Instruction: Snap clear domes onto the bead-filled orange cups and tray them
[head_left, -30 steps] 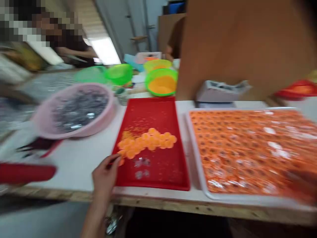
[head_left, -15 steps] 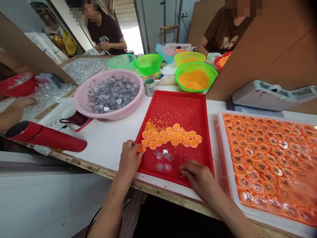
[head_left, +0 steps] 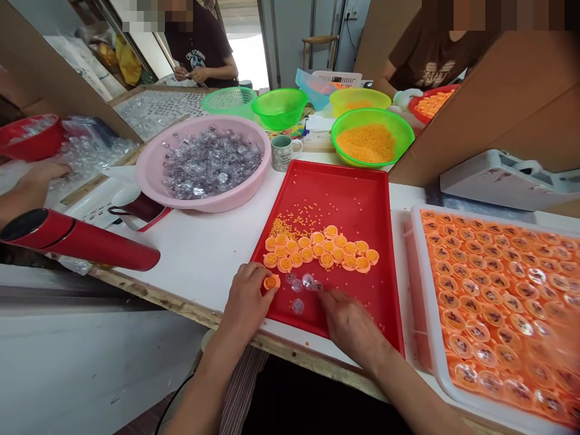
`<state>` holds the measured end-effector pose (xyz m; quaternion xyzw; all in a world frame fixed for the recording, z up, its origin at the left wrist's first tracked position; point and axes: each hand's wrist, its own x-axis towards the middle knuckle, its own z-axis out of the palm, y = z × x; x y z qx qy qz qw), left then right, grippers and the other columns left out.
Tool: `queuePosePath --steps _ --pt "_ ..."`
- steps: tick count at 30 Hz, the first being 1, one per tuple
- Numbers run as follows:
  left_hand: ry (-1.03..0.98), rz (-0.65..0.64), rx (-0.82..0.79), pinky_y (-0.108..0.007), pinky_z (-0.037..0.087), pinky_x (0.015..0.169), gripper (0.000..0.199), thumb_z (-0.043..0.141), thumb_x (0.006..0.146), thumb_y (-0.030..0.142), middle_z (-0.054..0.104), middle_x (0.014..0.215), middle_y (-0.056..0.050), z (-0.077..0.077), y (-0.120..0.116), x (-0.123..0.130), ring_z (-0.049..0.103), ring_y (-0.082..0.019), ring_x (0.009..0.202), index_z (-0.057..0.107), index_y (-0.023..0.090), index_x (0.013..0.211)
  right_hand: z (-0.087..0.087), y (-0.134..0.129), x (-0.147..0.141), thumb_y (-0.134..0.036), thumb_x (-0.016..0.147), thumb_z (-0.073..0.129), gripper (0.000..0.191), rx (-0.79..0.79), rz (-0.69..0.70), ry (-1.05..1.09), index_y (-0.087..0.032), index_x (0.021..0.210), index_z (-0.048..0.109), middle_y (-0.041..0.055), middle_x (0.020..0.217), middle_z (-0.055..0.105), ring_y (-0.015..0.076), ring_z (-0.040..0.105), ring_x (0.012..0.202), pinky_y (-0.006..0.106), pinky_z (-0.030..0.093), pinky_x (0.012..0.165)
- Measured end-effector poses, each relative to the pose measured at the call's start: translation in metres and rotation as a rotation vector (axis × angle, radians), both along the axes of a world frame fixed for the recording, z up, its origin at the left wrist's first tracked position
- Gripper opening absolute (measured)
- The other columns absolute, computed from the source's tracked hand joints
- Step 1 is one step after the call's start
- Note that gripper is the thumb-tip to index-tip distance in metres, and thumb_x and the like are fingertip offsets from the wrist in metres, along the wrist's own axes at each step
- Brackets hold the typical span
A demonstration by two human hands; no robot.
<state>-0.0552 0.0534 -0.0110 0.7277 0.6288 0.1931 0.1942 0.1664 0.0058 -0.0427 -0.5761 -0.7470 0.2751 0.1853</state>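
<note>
Orange disc (head_left: 272, 281), its edge partly hidden, sits in the left hand (head_left: 248, 297).

I can read "CALIFORNIA" on the dark short-sleeved fabric shirt (head_left: 209, 41). The grey-green round ceramic mug (head_left: 281, 153) has words too small.

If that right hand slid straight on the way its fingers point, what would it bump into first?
Probably the nearest clear disc of the small cluster on the red tray, just ahead of the right hand. They may already be touching; the picture doesn't settle that.
</note>
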Motion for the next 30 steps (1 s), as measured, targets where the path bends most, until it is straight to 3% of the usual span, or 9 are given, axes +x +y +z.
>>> queuePosePath --steps 4,6,9,13,19,24,30 --pt "-0.176 -0.017 -0.148 -0.031 0.052 0.071 0.008 0.063 0.078 0.022 0.068 0.086 0.0 0.014 -0.008 0.026 0.065 -0.019 0.08 0.059 0.023 0.085 -0.005 0.004 0.01 -0.011 0.077 0.057 0.025 -0.231 -0.307 0.565 -0.017 0.099 0.068 0.0073 0.084 0.07 0.0216 0.066 0.078 0.036 0.054 0.075" --pt "-0.357 -0.002 -0.279 -0.029 0.052 0.068 0.012 0.066 0.075 0.024 0.068 0.082 0.001 0.016 -0.009 0.04 0.066 -0.019 0.078 0.059 0.023 0.085 -0.006 0.004 0.017 -0.023 0.079 0.061 0.017 -0.298 -0.34 0.673 -0.017 0.094 0.068 0.003 0.073 0.069 0.0181 0.066 0.067 0.032 0.056 0.065" --pt "-0.628 0.027 -0.441 -0.029 0.054 0.067 0.028 0.07 0.07 0.027 0.069 0.095 -0.003 0.011 -0.009 0.06 0.066 -0.021 0.085 0.064 0.021 0.096 -0.004 -0.002 0.029 -0.034 0.074 0.071 0.022 -0.384 -0.403 0.856 -0.017 0.088 0.07 0.0021 0.07 0.069 0.0159 0.065 0.062 0.029 0.056 0.059" --pt "-0.881 0.069 -0.652 -0.028 0.056 0.057 0.033 0.075 0.068 0.032 0.068 0.106 -0.007 0.003 -0.01 0.079 0.065 -0.021 0.082 0.071 0.02 0.098 0.004 -0.01 0.042 -0.032 0.06 0.086 0.029 -0.47 -0.549 1.122 -0.018 0.083 0.074 0.002 0.071 0.071 0.0151 0.065 0.063 0.028 0.056 0.061" --pt "-1.075 0.138 -0.811 -0.034 0.057 0.082 0.031 0.076 0.073 0.038 0.073 0.1 -0.007 0.007 -0.013 0.094 0.066 -0.022 0.094 0.075 0.019 0.097 0.015 -0.011 0.057 -0.025 0.061 0.084 0.017 -0.394 -0.578 1.031 -0.018 0.071 0.073 0.0008 0.067 0.071 0.0129 0.064 0.062 0.024 0.052 0.061" --pt "-1.089 0.138 -0.862 -0.04 0.057 0.085 0.033 0.074 0.073 0.042 0.074 0.098 -0.008 0.005 -0.02 0.101 0.068 -0.025 0.095 0.077 0.017 0.095 0.021 -0.009 0.058 -0.017 0.071 0.073 0.008 -0.252 -0.39 0.761 -0.022 0.077 0.076 0.0006 0.075 0.073 0.0154 0.066 0.071 0.026 0.052 0.067" --pt "-1.056 0.054 -0.835 -0.043 0.058 0.081 0.035 0.072 0.073 0.047 0.074 0.087 -0.006 -0.007 -0.027 0.11 0.069 -0.025 0.082 0.078 0.018 0.09 0.035 -0.01 0.049 0.002 0.078 0.052 0.028 -0.027 -0.123 0.365 -0.02 0.083 0.068 0.0014 0.078 0.069 0.015 0.064 0.073 0.024 0.049 0.069"
